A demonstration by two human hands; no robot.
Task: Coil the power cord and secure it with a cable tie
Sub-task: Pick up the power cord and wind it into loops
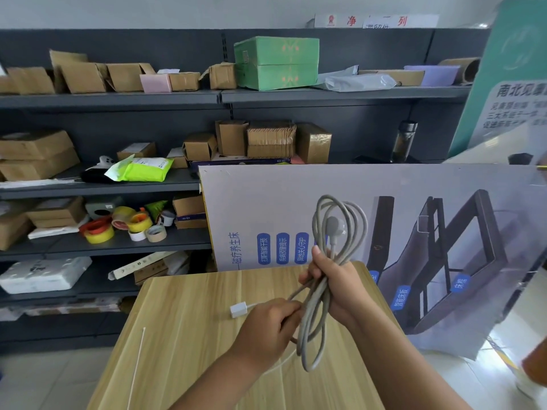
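A grey power cord [316,321] is gathered into several long loops above the wooden table [183,335]. My right hand [337,288] grips the bundle at its middle, with the loops standing up above it and hanging below it. The grey plug [336,227] sticks up inside the upper loops. My left hand [266,329] pinches the cord's loose end just left of the bundle. Its small white connector [238,309] pokes out past the fingers. A thin white cable tie [136,368] lies flat on the table at the left, apart from both hands.
A large printed poster board [414,232] leans behind the table on the right. Dark metal shelves [112,187] fill the left and back, stacked with cardboard boxes, tape rolls [118,226] and packages. Part of another person shows at the far right edge.
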